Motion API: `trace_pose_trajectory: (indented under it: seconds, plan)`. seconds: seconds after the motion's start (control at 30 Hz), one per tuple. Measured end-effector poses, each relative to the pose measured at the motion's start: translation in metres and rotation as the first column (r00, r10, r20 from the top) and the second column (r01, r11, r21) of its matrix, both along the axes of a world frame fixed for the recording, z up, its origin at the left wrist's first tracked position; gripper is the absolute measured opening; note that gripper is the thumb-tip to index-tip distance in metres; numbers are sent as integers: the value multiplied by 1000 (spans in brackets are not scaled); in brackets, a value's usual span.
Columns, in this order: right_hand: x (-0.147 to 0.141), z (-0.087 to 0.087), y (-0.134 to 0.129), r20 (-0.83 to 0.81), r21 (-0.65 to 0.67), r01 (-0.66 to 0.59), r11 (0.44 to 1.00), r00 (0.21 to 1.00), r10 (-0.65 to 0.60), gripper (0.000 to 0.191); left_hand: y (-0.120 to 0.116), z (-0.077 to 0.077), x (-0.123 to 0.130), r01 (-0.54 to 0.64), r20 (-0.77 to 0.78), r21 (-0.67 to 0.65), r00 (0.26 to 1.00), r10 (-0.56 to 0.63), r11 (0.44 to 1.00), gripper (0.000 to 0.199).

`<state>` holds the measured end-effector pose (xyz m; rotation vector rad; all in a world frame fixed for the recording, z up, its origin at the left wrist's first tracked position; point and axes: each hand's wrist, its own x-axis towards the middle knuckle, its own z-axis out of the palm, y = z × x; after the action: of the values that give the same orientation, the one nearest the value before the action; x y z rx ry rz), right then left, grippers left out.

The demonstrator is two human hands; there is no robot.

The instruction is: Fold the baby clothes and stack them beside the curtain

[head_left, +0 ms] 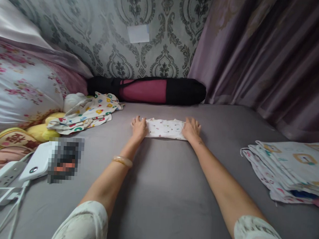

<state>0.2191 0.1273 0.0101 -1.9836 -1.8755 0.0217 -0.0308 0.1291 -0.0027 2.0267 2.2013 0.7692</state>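
Observation:
A white cloth with a small print (165,129) lies folded into a flat strip on the grey sheet (170,176). At its left end is my left hand (139,127), fingers bent and pressed on the edge; a pale bangle sits on that forearm. My right hand (192,128) holds the right end in the same way, thumb on the fabric. Both hands rest low on the bed surface, with the cloth stretched between them.
Behind lies a black and maroon long bag (147,90) along the wall. Crumpled colourful-print cloth (88,114), a power bank (40,160) and a power strip (5,178) are at left. Folded cloths (292,167) are stacked at right, below the purple curtain (244,56).

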Motion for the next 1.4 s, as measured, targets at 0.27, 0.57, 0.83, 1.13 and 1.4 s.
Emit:
trace_pose_trajectory:
  seconds: [0.27,0.57,0.83,1.13,1.4]
  plan:
    - [-68,4,-21,73,-150,-429,891,894,443,56,-11,14,65,308,62,-47,950,-305,950,34]
    - [-66,-8,-15,59,-219,-388,895,911,409,57,-1,-3,55,315,-33,-202,944,-328,927,45]
    - [-65,-10,-10,33,-253,-376,891,917,397,57,-5,2,54,302,-86,-281,938,-337,911,49]
    - [-53,-1,-11,69,-222,-349,910,926,372,56,-12,8,57,297,-225,-154,918,-326,942,52]
    - [-52,-13,-10,86,-207,-338,918,928,362,55,-12,4,56,284,-178,-288,922,-343,915,56]
